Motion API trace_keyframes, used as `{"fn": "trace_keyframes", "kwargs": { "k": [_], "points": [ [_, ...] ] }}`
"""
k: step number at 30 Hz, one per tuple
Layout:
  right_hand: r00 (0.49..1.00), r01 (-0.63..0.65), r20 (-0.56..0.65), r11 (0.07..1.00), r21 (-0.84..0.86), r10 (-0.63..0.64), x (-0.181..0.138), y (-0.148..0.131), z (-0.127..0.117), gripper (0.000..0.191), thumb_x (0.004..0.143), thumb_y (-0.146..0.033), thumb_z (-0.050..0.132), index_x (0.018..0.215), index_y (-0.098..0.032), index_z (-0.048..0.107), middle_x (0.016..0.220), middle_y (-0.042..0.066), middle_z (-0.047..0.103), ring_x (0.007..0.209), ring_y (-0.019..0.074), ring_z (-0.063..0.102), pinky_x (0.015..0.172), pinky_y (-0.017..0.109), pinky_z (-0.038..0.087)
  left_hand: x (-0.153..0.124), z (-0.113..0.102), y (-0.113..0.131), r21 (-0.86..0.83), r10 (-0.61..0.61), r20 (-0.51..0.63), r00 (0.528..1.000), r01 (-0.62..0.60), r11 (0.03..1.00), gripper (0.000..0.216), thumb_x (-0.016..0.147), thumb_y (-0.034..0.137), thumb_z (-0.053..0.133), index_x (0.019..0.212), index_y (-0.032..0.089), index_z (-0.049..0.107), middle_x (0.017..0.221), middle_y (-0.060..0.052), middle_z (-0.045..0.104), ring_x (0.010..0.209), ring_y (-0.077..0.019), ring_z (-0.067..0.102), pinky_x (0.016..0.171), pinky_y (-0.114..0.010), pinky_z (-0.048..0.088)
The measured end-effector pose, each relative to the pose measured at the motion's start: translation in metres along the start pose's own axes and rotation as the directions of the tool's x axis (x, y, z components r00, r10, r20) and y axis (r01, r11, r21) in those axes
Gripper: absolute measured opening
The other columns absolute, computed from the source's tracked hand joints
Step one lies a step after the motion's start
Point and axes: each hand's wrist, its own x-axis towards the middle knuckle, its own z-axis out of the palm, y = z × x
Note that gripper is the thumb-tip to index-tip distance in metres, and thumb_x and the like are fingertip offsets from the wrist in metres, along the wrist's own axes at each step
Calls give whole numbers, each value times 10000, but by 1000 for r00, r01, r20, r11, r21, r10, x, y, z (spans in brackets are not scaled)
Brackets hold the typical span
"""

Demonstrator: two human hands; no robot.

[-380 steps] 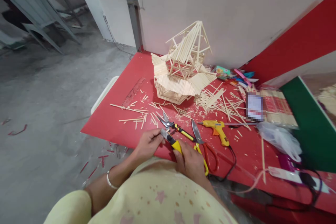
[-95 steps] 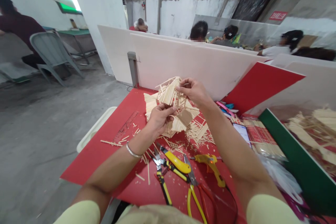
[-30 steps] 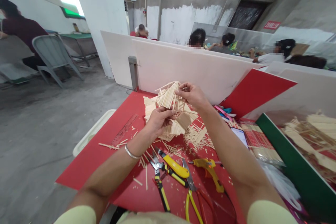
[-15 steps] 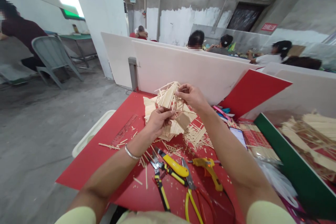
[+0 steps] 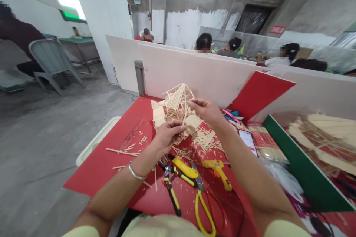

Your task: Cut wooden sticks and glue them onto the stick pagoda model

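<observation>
A small house built of thin wooden sticks (image 5: 174,105) stands on the red table (image 5: 111,163) near the white partition. My left hand (image 5: 167,136) is closed on the house's lower front edge. My right hand (image 5: 205,110) pinches the right side of the house near its roof, fingers curled; a thin stick may be between them, but I cannot make it out. Loose sticks (image 5: 207,139) lie scattered beside the house.
Yellow-handled cutters (image 5: 171,189), a yellow knife (image 5: 184,168), scissors (image 5: 204,207) and a yellow glue gun (image 5: 218,168) lie near the table's front. A ruler (image 5: 131,140) lies left, a phone (image 5: 247,141) right. A green board (image 5: 303,170) and red board (image 5: 260,92) stand right. People sit behind the partition.
The house has come down a little and now sits lower on the table. Both hands dropped with it, still gripping it. My view shifted slightly to the right.
</observation>
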Motion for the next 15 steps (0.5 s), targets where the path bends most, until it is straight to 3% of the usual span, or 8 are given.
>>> {"fn": "trace_keyframes", "kwargs": {
  "k": [6, 10, 12, 15],
  "points": [
    [998, -5, 58, 1000, 27, 4, -24, -5, 11, 291, 716, -438, 715, 798, -161, 692, 595, -45, 530, 524, 52, 390, 501, 209, 333, -22, 10, 7, 114, 66, 42, 997, -71, 991, 256, 716, 337, 757, 794, 116, 655, 741, -50, 674, 594, -91, 613, 503, -183, 465],
    [992, 44, 115, 999, -22, -41, -56, -4, 28, 272, 724, -442, 700, 746, -171, 706, 668, -12, 625, 628, 95, 527, 608, 235, 430, -38, 13, 6, 44, 133, 69, 989, -137, 990, 296, 700, 363, 768, 851, 138, 647, 707, -16, 653, 579, -90, 605, 524, -195, 486],
    [993, 64, 99, 997, -49, -59, -78, 6, 39, 287, 762, -453, 657, 814, -178, 725, 742, 5, 670, 718, 130, 588, 685, 261, 469, -50, 10, 2, 32, 134, 72, 988, -136, 990, 301, 676, 346, 787, 826, 136, 633, 646, 9, 619, 483, -59, 541, 427, -158, 413],
    [996, 68, -41, 986, -150, -75, -120, 36, 54, 353, 838, -448, 566, 1081, -226, 692, 999, 31, 706, 907, 179, 630, 820, 318, 488, -72, -6, -11, 51, 92, 44, 995, -94, 994, 266, 683, 307, 784, 793, 132, 617, 613, 23, 590, 405, -24, 445, 344, -130, 285]
  ]
}}
